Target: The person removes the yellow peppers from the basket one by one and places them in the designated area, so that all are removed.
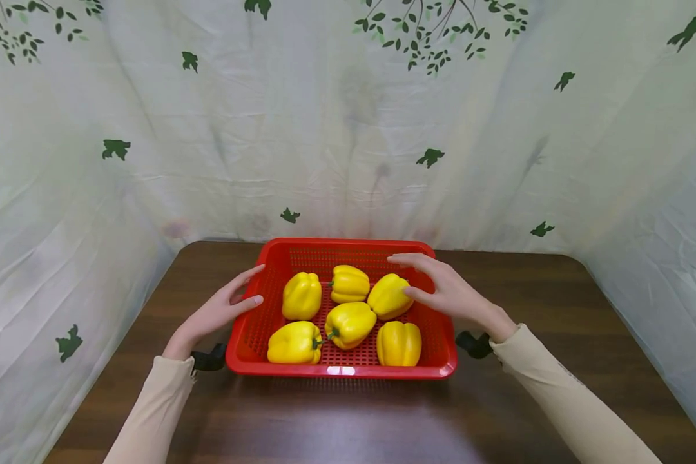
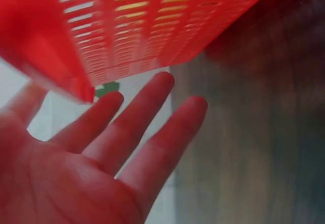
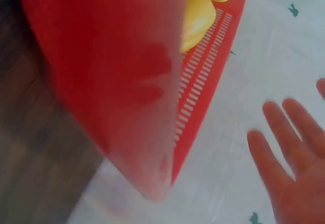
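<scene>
A red plastic basket (image 1: 341,372) with slotted walls holds several yellow bell peppers (image 1: 301,296), spread over its floor. At its left rim is my left hand (image 1: 217,314), fingers straight and spread. In the left wrist view that hand (image 2: 96,168) lies along the outside of the slotted wall (image 2: 137,31), gripping nothing. My right hand (image 1: 446,290) hovers over the basket's right side, thumb near the right-hand pepper (image 1: 390,296); whether they touch I cannot tell. Its fingers (image 3: 269,158) extend loosely, apart from the red rim, in the right wrist view.
Under the basket lies a dark brown wooden table (image 1: 336,419), with its back edge close behind. A pale curtain (image 1: 325,129) with green leaf shapes surrounds the table on the back and sides. Both wrists carry black straps (image 1: 210,358).
</scene>
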### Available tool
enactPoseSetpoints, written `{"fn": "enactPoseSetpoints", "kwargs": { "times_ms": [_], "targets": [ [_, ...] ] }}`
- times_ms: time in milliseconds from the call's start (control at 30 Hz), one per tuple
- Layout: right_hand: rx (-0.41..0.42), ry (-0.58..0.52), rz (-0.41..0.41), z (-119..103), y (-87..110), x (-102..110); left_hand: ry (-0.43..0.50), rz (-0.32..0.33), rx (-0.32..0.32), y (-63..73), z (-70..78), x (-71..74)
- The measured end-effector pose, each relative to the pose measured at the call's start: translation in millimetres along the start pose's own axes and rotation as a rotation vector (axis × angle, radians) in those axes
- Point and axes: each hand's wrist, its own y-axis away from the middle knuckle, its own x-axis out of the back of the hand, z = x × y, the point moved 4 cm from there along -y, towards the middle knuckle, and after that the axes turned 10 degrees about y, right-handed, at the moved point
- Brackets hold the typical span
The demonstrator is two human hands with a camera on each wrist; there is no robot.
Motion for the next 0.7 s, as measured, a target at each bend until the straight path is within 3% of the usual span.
{"fn": "enactPoseSetpoints", "kwargs": {
  "times_ms": [233,433,700],
  "targets": [
    [0.031,-0.085,-0.048,-2,-12.6,-4,0.090,-0.004,0.073,-4.7,-14.7,-4.8],
    [0.062,-0.171,-0.095,-4,-21.8,-9,0.162,-0.008,0.061,-5.6,-16.9,-7.4],
    [0.031,-0.209,-0.189,-5,-34.9,-24,0.181,-0.011,0.044,-4.7,-18.8,-8.1]
  ]
}}
